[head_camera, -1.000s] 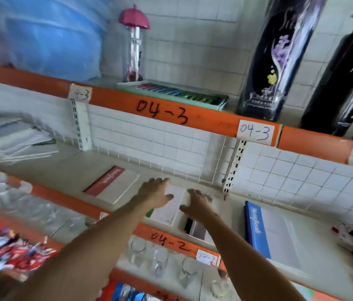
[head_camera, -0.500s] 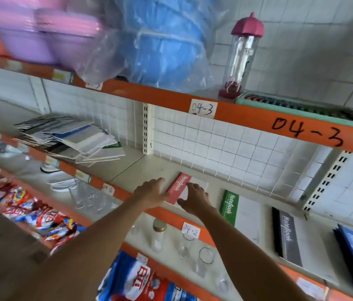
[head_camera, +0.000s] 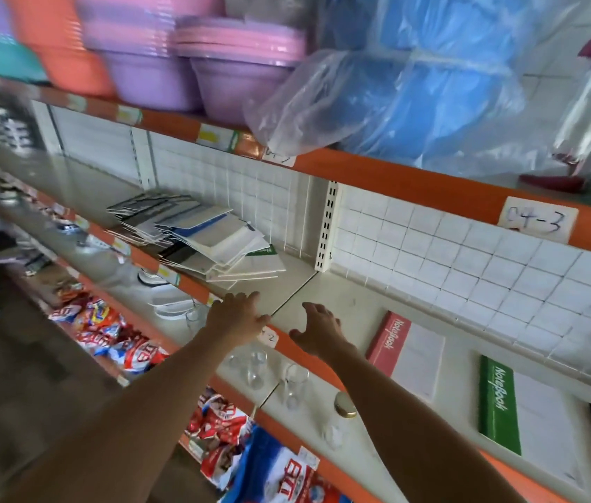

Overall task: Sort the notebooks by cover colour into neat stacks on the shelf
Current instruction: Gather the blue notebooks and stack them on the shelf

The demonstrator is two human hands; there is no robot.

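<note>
A pale, smooth shelf (head_camera: 326, 285) with an orange front lip runs under a white square-grid wire backing. On its left part lies a loose, slumped pile of notebooks (head_camera: 199, 241), flat thin rectangles with mostly white, grey and blue covers, fanned at uneven angles. To the right, lying flat and well apart from each other, are a red-spined notebook (head_camera: 406, 352) and a green-spined notebook (head_camera: 526, 415), each with a plain white cover panel. The shelf above carries glossy lilac and pink plastic basins (head_camera: 214, 67) and blue ware under crinkled clear plastic wrap (head_camera: 395, 96). Below stand clear drinking glasses (head_camera: 255, 368). The left hand (head_camera: 237, 315) reaches palm down with fingers straight, over the shelf's front edge, holding nothing. The right hand (head_camera: 317, 330) is spread loosely with fingers slightly bent, holding nothing, near the red-spined notebook but apart from it
</note>
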